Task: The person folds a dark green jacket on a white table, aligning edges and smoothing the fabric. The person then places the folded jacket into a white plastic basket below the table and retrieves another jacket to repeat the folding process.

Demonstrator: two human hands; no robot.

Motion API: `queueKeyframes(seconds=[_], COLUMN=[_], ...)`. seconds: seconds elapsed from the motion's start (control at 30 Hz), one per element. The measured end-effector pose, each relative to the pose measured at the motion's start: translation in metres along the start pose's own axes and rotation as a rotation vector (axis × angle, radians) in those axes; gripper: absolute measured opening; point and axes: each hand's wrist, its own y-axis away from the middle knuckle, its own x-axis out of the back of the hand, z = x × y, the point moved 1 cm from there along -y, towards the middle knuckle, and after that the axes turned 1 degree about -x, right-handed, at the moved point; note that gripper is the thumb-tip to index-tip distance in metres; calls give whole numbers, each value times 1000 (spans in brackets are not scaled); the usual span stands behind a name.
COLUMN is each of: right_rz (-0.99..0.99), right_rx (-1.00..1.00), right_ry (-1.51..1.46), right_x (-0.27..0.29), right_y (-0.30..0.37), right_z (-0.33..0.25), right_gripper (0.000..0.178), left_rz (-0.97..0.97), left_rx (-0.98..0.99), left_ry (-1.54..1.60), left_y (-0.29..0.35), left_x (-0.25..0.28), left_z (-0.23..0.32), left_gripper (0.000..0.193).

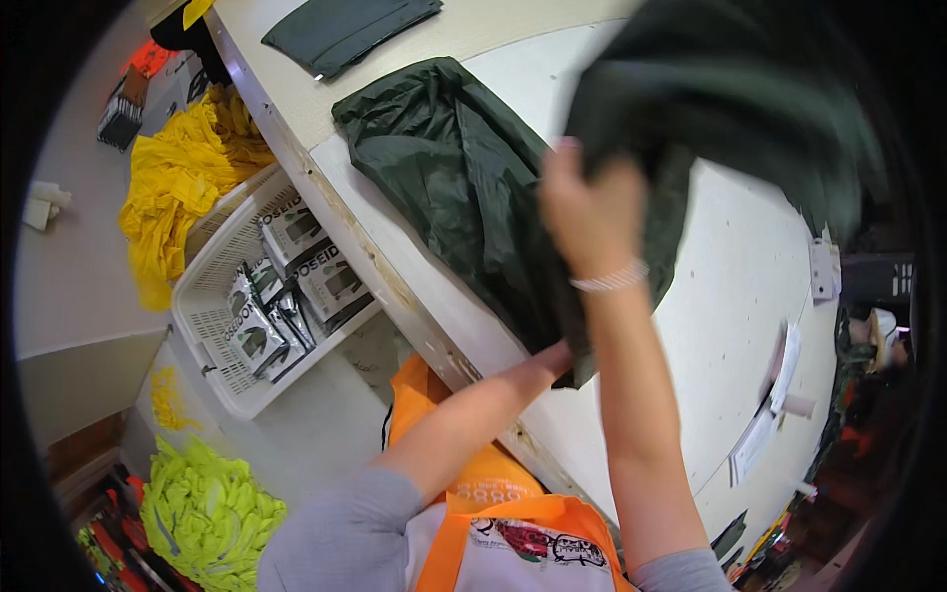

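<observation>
A printed orange apron (483, 466) fronts my remote view as the right hand (594, 212) clutches dark green cloth (459, 183) on and above the white table (750, 266), the left hand (559, 361) too hidden to tell its grip, bold-lettered packets (333, 284) in a basket (241, 400) alongside.

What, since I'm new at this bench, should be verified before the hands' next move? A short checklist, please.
1. Right hand, grip: cannot tell; motion blurs it.
2. Left hand, grip: cannot tell; the dark green cloth mostly hides it.
3. Dark green cloth lying smooth: not ok; its surface is wrinkled.
4. Folded dark green piece apart from the loose cloth: ok; a gap shows between them.
5. Packets inside the white basket: ok.
</observation>
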Motion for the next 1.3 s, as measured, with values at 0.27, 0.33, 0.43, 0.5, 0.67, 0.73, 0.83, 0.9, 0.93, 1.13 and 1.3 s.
queueKeyframes(seconds=[0.27, 0.33, 0.43, 0.5, 0.67, 0.73, 0.83, 0.9, 0.93, 1.13, 1.3], right_rz=[-587, -353, 14, -246, -128, -35, -126, -156, -174, -34, -109], right_rx=[210, 318, 158, -73, -29, -14, -59, -42, -35, 264, 501], right_ry=[-166, -347, -168, -226, -77, 35, 309, 512, 617, 400, 159], right_x=[-157, -108, -13, 28, 37, 46, 62, 58, 56, 54, -6], right_y=[-12, -29, -48, -32, 34, 45, 62, 79, 87, 67, 49], right_z=[28, 45, 147, 244, 293, 292, 283, 285, 286, 234, 166], right_gripper=[64, 41, 27, 29, 30, 31, 33, 31, 30, 18, 23], left_rz=[36, 70, 64, 32, -74, -240, -508, -319, -468, -755, -602], left_rx=[165, 173, 169, 155, 119, 115, 39, -189, -73, 146, 290], left_ry=[14, -3, -42, -73, -292, -497, -725, -674, -667, -549, -188], left_y=[21, 23, 30, 33, 38, 47, 86, 128, 133, 139, 81], left_x=[12, 16, 15, 13, 28, 49, 68, 47, 43, 19, 134], left_z=[-15, -14, -5, 2, 27, 53, 89, 85, 82, 72, 150], left_gripper=[52, 52, 52, 51, 51, 51, 50, 44, 42, 35, 28])
